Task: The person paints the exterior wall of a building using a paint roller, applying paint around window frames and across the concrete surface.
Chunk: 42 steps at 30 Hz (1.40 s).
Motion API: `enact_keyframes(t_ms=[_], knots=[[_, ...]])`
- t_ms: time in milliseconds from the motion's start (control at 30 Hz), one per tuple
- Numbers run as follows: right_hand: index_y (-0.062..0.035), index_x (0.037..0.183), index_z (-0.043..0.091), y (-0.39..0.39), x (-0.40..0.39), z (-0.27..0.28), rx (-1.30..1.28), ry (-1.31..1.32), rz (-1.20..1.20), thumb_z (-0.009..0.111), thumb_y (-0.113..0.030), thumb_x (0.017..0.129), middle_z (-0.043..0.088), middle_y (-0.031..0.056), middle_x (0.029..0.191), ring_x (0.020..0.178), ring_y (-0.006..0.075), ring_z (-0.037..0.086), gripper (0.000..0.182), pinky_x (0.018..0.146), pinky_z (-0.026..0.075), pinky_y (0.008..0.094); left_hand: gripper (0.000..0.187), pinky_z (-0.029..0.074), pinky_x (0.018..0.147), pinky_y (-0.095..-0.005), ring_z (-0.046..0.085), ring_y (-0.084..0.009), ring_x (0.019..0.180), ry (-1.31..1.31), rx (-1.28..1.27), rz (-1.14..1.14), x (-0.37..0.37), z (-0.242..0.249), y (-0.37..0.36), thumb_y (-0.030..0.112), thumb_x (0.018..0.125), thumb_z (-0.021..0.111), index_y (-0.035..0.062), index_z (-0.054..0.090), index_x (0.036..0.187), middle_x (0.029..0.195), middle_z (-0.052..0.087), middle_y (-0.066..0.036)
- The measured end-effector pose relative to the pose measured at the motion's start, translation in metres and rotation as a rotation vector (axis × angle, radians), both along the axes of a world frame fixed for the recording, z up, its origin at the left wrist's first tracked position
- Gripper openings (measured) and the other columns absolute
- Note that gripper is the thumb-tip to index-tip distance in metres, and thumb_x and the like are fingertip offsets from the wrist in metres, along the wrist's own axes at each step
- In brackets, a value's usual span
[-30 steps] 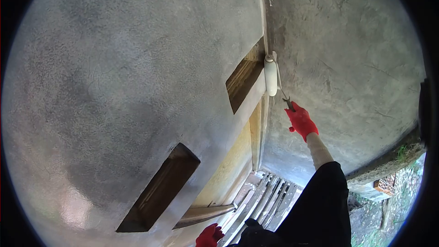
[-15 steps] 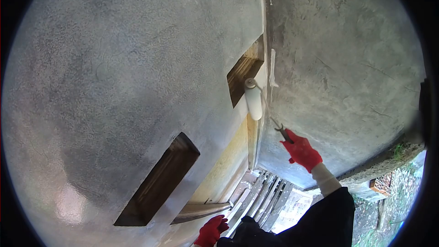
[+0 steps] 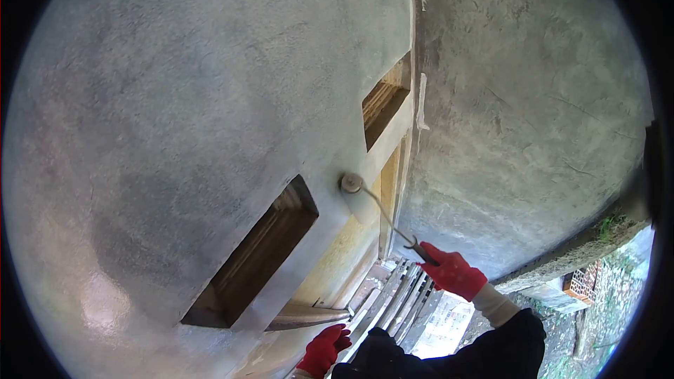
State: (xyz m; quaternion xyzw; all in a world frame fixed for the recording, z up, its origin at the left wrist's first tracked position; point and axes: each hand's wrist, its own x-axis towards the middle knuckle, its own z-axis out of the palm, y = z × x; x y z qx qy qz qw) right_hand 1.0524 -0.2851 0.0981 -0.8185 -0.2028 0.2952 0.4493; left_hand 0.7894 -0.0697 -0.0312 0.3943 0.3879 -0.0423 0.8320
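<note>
- The right hand (image 3: 453, 275), in a red glove, is clamped around the handle (image 3: 427, 254) of a paint roller.
- From this grip, the roller head (image 3: 361, 205) lies up and to the left, in front of the grey wall (image 3: 210, 98), between the long opening (image 3: 256, 256) and the small opening (image 3: 387, 102).
- The metal rod (image 3: 385, 212) slants between handle and head. The long axis of the head goes from its round end downward and slightly right, steeper than the rod (the head is blurred, so I cannot tell if it touches the wall).
- The left hand (image 3: 323, 352) is low, near the wooden ledge (image 3: 309, 316); its fingers are loosely bent, not closed, and I see nothing in it.
- The right hand is the nearer one to the head.
</note>
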Motion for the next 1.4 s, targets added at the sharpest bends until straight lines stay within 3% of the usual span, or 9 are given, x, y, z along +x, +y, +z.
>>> enact_keyframes(t_ms=[400,600,933,1000,1033,1067,1200,1300,1400], knots=[[-0.0069,0.127,0.048,0.003,-0.089,-0.031,0.085,-0.379,0.464,0.060,-0.026,0.087,0.060,0.0104,0.065,0.052,0.0174,0.059,0.046,0.052,0.049,0.0297,0.040,0.047,0.090,-0.0381,0.058,-0.0259,0.101,-0.108,-0.069,0.000,-0.027,0.010,-0.010,0.025,0.094,0.047,-0.0021,0.045,0.124,0.114,0.056,-0.018],[-0.0041,0.124,0.048,0.014,-0.094,-0.028,0.126,0.110,-0.057,0.057,-0.025,0.088,0.061,0.0108,0.065,0.049,0.0163,0.059,0.042,0.049,0.049,0.0285,0.041,0.045,0.092,-0.0395,0.056,-0.0256,0.104,-0.131,-0.037,-0.062,-0.027,0.020,-0.013,0.025,0.095,0.046,-0.0031,0.044,0.124,0.117,0.054,-0.018],[-0.0060,0.110,0.057,0.049,0.072,-0.025,0.168,-0.115,-0.252,0.061,-0.012,0.077,0.046,0.0167,0.125,0.081,0.0225,0.064,0.033,0.057,0.055,0.0315,0.042,0.045,0.093,-0.0394,0.057,-0.0277,0.101,0.031,-0.074,-0.039,0.006,0.016,-0.013,0.025,0.094,0.047,-0.0032,0.043,0.125,0.117,0.054,-0.019],[-0.0086,0.111,0.058,0.041,0.069,-0.078,-0.164,-0.912,0.061,0.062,-0.017,0.076,0.045,0.0196,0.126,0.079,0.0217,0.064,0.036,0.053,0.052,0.0343,0.042,0.045,0.093,-0.0395,0.057,-0.0279,0.102,-0.006,-0.088,-0.084,0.017,0.015,-0.013,0.024,0.094,0.047,-0.0031,0.042,0.126,0.118,0.053,-0.019],[-0.0092,0.115,0.055,0.037,0.047,-0.077,0.132,-0.335,-0.055,0.059,-0.017,0.077,0.044,0.0220,0.128,0.072,0.0212,0.064,0.039,0.048,0.049,0.0347,0.040,0.046,0.092,-0.0393,0.057,-0.0274,0.101,-0.003,-0.099,-0.099,0.023,0.016,-0.013,0.024,0.094,0.047,-0.0027,0.044,0.124,0.116,0.055,-0.018],[-0.0052,0.119,0.051,0.032,0.026,-0.104,-0.313,-1.181,0.176,0.057,-0.016,0.080,0.045,0.0214,0.127,0.064,0.0252,0.063,0.041,0.052,0.049,0.0366,0.040,0.046,0.092,-0.0393,0.057,-0.0274,0.101,-0.004,-0.104,-0.109,0.029,0.012,-0.013,0.024,0.094,0.047,-0.0027,0.044,0.124,0.116,0.055,-0.018],[-0.0047,0.130,0.042,0.027,-0.048,-0.045,0.107,-0.117,-0.070,0.060,-0.016,0.086,0.063,0.0164,0.069,0.053,0.0198,0.063,0.049,0.053,0.052,0.0340,0.039,0.046,0.091,-0.0405,0.057,-0.0262,0.099,0.027,-0.134,-0.126,0.046,0.001,-0.014,0.024,0.094,0.047,-0.0024,0.046,0.123,0.114,0.056,-0.017],[-0.0023,0.106,0.058,0.031,-0.010,-0.055,0.187,-0.112,-0.175,0.066,-0.010,0.074,0.055,0.0243,0.111,0.068,0.0255,0.066,0.034,0.055,0.053,0.0347,0.040,0.045,0.092,-0.0420,0.057,-0.0263,0.099,0.077,-0.113,-0.104,0.059,0.023,-0.020,0.025,0.094,0.047,-0.0025,0.045,0.123,0.114,0.056,-0.017],[-0.0064,0.118,0.053,0.038,0.061,-0.072,-0.054,-1.064,0.094,0.065,-0.011,0.076,0.049,0.0245,0.118,0.063,0.0294,0.063,0.044,0.053,0.051,0.0325,0.038,0.046,0.090,-0.0412,0.058,-0.0266,0.097,0.070,-0.067,-0.065,0.067,0.031,-0.024,0.026,0.094,0.048,-0.0028,0.049,0.120,0.111,0.058,-0.017]])
